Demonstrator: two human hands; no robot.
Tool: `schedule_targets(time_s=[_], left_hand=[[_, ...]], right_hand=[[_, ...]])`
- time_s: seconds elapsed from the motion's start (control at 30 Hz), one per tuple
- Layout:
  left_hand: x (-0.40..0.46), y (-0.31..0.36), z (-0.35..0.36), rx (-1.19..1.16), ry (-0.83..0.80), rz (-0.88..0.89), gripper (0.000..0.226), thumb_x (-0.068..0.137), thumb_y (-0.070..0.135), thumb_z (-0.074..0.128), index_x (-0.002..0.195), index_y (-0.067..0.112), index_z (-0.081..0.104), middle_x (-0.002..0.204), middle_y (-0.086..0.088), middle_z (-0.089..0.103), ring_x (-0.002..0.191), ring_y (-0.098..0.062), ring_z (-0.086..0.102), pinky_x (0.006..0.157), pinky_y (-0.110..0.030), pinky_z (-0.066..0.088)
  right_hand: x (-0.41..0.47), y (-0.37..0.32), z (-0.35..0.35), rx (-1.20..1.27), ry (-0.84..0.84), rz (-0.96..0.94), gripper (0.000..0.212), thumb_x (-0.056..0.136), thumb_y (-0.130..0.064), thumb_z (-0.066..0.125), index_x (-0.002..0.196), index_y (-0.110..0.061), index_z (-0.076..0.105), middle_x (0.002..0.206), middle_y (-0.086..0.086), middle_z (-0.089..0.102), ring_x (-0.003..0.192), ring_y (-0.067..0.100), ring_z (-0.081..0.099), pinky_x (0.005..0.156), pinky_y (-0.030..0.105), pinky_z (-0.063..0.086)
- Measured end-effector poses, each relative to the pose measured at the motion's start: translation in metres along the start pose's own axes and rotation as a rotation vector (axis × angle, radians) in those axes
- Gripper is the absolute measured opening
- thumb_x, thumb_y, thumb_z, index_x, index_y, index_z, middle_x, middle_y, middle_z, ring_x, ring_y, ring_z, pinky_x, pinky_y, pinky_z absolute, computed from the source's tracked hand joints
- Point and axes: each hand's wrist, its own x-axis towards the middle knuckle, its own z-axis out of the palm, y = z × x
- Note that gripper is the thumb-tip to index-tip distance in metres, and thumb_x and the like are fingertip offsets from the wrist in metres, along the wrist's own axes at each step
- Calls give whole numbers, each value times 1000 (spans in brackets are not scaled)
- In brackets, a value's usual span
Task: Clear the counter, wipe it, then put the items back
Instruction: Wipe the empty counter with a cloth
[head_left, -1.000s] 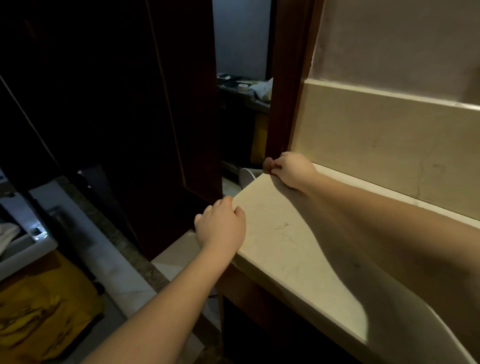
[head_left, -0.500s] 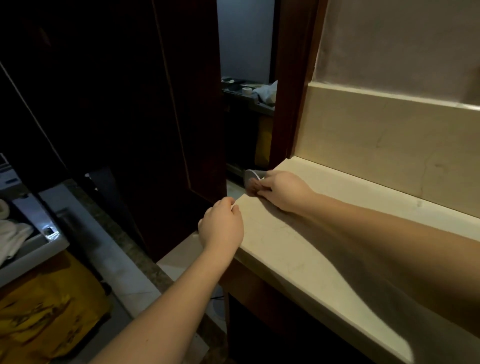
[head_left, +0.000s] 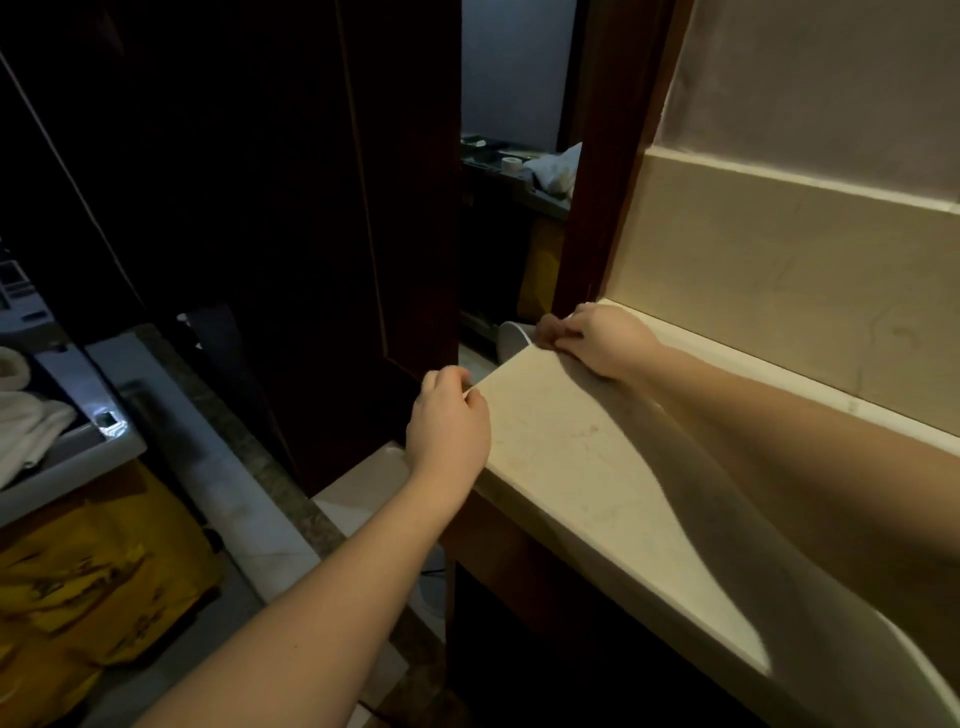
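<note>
Cream stone counter (head_left: 597, 467) is being shown bare across all of its visible top, running from the far end beside the dark wooden door frame (head_left: 597, 182) toward the lower right, where it is being cut off by the frame edge and darkened by the forearms' shadow; no cleared items are being seen on it, so replacement is judged not yet begun. Right hand (head_left: 597, 338) is being held at the far end edge, fingers curled and pressed together, probably on a small wad; whether a cloth is being pinched cannot be told, since the fingertips are being hidden over the lip. Left hand (head_left: 449, 421) is being rested at the near corner, fingers bunched, seemingly cupped to catch what is being swept off; nothing held can be made out. White round object (head_left: 511, 338) on the floor below the end is being half hidden, its identity unclear.
</note>
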Motion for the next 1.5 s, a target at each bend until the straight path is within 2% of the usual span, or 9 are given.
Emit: schedule_targets(time_s=[0.2,0.33,0.53,0.73,0.87,1.03,1.2,1.37,1.5], left_hand=[[-10,-21,-4,-381,-26,-187,36,99,36,48,131,19,45,110,11,52,90,-1,49,64,-14,35],[-17,-25,0,-406,-13,-180,27,101,39,42,120,23,50,95,18,51,84,3,48,62,-18,36],[-20,-34,-2,-545,-121,-179,28,99,39,47,124,26,47,106,16,53,96,1,51,70,-19,40],[-19,-56,-5,-583,-339,-96,72,78,38,76,132,34,29,137,2,40,126,-16,41,104,-35,43],[-17,-67,-8,-557,-440,-95,115,53,59,82,143,39,15,144,1,33,132,-17,36,111,-42,37],[-13,-68,-10,-463,-463,-36,109,55,56,81,142,33,19,141,1,34,131,-18,35,111,-40,36],[-17,-70,-10,-497,-432,-40,105,56,50,80,142,28,22,139,3,39,130,-15,38,109,-33,35],[-17,-69,-10,-453,-452,-58,112,52,61,80,143,30,22,140,1,37,129,-18,38,109,-43,39],[-16,-71,-13,-485,-474,-37,104,50,61,81,134,37,25,136,6,43,126,-12,43,108,-41,40]], right_hand=[[-32,-56,10,68,-62,-281,23,95,-31,53,110,-24,69,99,-2,54,90,13,50,76,25,37],[-4,-18,2,31,-10,-72,23,95,-30,53,108,-22,70,98,2,55,97,23,56,81,31,40],[-39,-67,13,74,-18,-287,25,95,-30,54,114,-23,68,97,-3,52,88,13,48,72,24,34],[-12,-53,15,22,77,-94,27,97,-30,48,114,-19,67,104,4,54,99,19,54,76,23,33],[-41,-95,17,45,-2,-367,27,97,-31,50,116,-19,66,99,-1,52,85,9,46,71,20,28],[-14,-79,12,36,13,-209,27,97,-30,49,115,-19,67,109,2,56,101,19,55,82,27,40],[-48,-100,14,163,-79,-457,24,92,-26,60,113,-20,69,94,-7,50,83,5,47,72,17,33],[-28,-86,11,84,2,-240,27,95,-29,54,116,-19,67,101,-3,52,96,17,54,75,19,29],[-57,-93,11,161,-67,-455,24,92,-29,60,112,-20,70,91,-6,51,79,7,48,66,11,30]])
